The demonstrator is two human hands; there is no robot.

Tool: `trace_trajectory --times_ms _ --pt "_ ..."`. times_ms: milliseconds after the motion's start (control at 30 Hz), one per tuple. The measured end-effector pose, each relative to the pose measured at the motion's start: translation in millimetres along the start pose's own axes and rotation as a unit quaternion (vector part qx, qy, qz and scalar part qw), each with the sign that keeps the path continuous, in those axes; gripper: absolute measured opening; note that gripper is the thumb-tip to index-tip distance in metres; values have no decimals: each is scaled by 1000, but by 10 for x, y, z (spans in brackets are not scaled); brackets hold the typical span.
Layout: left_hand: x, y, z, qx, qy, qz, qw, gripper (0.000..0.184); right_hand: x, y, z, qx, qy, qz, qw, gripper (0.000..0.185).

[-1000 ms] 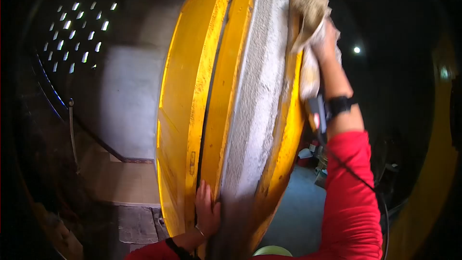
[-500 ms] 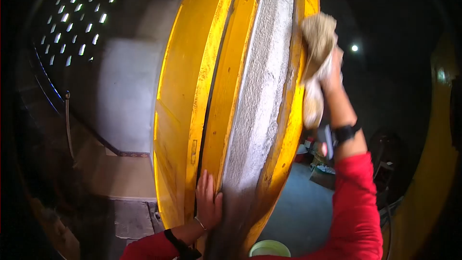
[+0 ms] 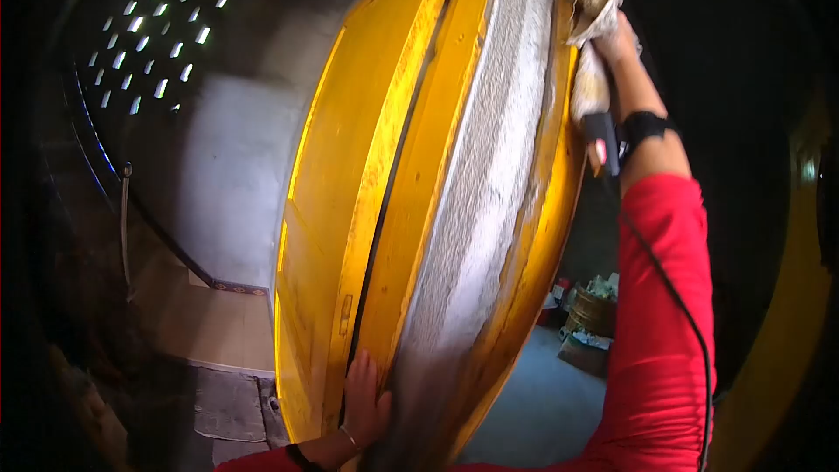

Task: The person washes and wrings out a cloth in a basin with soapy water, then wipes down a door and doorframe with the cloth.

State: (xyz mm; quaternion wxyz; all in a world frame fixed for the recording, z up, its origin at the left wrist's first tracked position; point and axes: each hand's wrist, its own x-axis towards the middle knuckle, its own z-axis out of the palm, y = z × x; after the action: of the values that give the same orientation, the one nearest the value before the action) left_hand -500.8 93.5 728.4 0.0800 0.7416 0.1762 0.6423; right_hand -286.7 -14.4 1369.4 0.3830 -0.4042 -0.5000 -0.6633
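Observation:
A cream cloth [image 3: 591,13] is bunched in my right hand [image 3: 619,42], whose fingers close round it near the top of the yellow frame's right edge [image 3: 544,210]. Part of the cloth hangs below the hand, beside a small dark device with a cable at my wrist. My left hand [image 3: 365,398] lies with its fingers stretched out on the yellow wood [image 3: 428,157], low down beside the rough grey-white strip [image 3: 481,175]. A dark gap separates that wood from the yellow door panel [image 3: 336,140].
A pale wall panel [image 3: 234,175] and steps [image 3: 205,319] with a railing [image 3: 125,227] are at the left. Behind the frame, a basket [image 3: 592,312] and other items stand on the blue-grey floor [image 3: 533,398]. Another yellow surface [image 3: 778,297] is at the far right.
My right hand and the cloth moved down along the edge, then back up. My left hand stays low on the wood. The pale green bucket has left the view.

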Motion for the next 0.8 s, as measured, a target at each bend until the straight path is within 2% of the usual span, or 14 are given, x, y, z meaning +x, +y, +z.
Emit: trace_trajectory --times_ms 33,100,233,267,367,400,433,467,500,533,567,633,700,800 --pt "-6 -16 -8 1 -8 -4 1000 62 137 -187 -154 -17 -8 39 999 35" --pt "-11 -21 1 3 -15 -10 1000 64 539 1 -64 -82 -45 -17 996 37" --pt "-22 -57 4 7 4 14 1000 64 451 178 127 -40 3 11 999 36" --pt "-61 -69 10 8 8 24 1000 64 212 -27 14 2 24 50 998 35" --pt "-25 19 -3 1 36 31 999 61 -686 -301 -218 9 38 -58 998 31" --pt "5 46 -16 0 42 27 999 59 -975 -87 -54 37 64 -114 991 40" --pt "42 83 -28 -2 48 24 999 57 -1424 -395 -227 220 -17 -25 975 36" --pt "7 119 -41 -7 50 18 999 56 -1877 -735 -419 444 -58 97 889 35" --pt "-62 129 -29 -7 48 14 999 55 -2331 -1077 -612 585 -51 219 780 39" --pt "-48 104 -7 -5 52 16 999 54 -2722 -1211 -655 586 -16 265 765 41" --pt "5 85 -18 0 58 16 998 53 -3052 -1304 -704 532 -30 241 811 40" --pt "-12 148 -67 -2 54 11 998 54 -3434 -1638 -1092 263 -121 88 953 37" --pt "20 159 -56 -4 58 11 998 54 -3550 -1532 -915 350 -110 185 912 37" --pt "16 112 -28 -12 53 16 998 55 -3103 -1411 -693 287 -12 117 951 38"
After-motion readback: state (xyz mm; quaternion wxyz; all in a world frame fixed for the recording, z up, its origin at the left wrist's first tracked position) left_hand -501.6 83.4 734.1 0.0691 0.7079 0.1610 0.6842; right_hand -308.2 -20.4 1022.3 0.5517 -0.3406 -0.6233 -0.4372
